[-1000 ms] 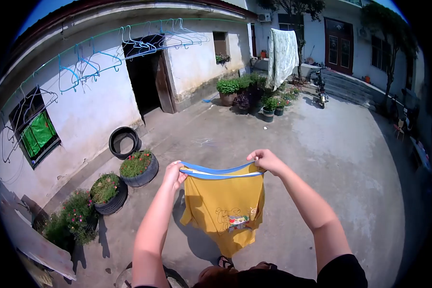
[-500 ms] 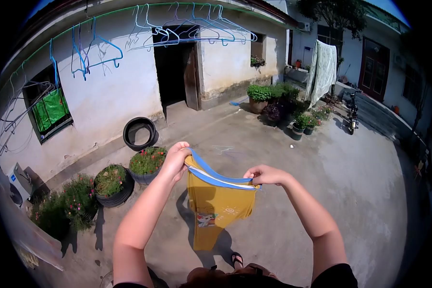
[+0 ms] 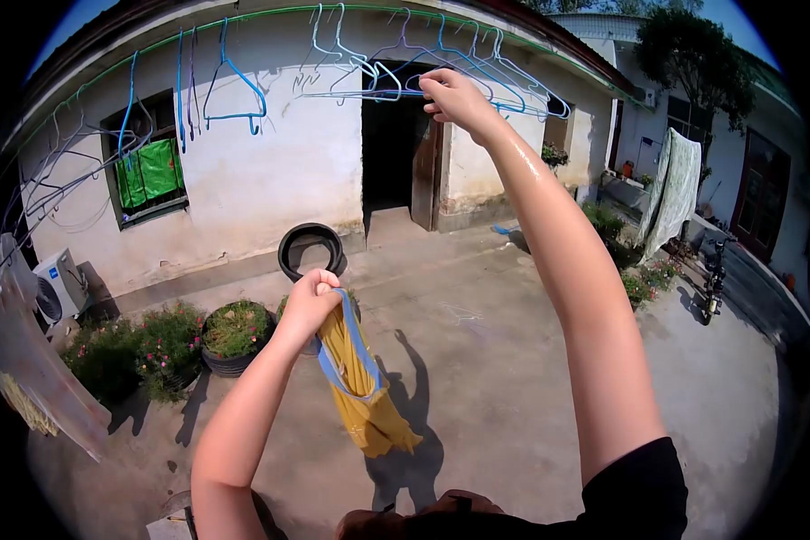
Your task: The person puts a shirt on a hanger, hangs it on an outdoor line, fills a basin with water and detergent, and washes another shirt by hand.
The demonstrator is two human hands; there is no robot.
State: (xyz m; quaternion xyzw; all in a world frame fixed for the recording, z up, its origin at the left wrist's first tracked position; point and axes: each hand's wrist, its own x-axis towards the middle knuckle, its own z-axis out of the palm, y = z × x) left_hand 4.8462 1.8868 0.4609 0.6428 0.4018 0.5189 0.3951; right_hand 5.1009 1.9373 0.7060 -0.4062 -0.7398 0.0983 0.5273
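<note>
Yellow garment (image 3: 352,376) hangs from the left hand (image 3: 313,306), gripped by its blue-trimmed edge above the concrete ground (image 3: 522,369). The right hand (image 3: 457,103) is raised at the hangers (image 3: 378,94), loosely curled; whether it holds one I cannot tell. Fetching one seems the step in hand, and calls for unhooking it from the green line (image 3: 274,12).

Your hands (image 3: 312,304) (image 3: 459,101): two
Yellow garment (image 3: 371,425) you hold: one
Hangers (image 3: 234,116) above you: over eight, overlapping
Green cloth (image 3: 150,173) facing you: one
</note>
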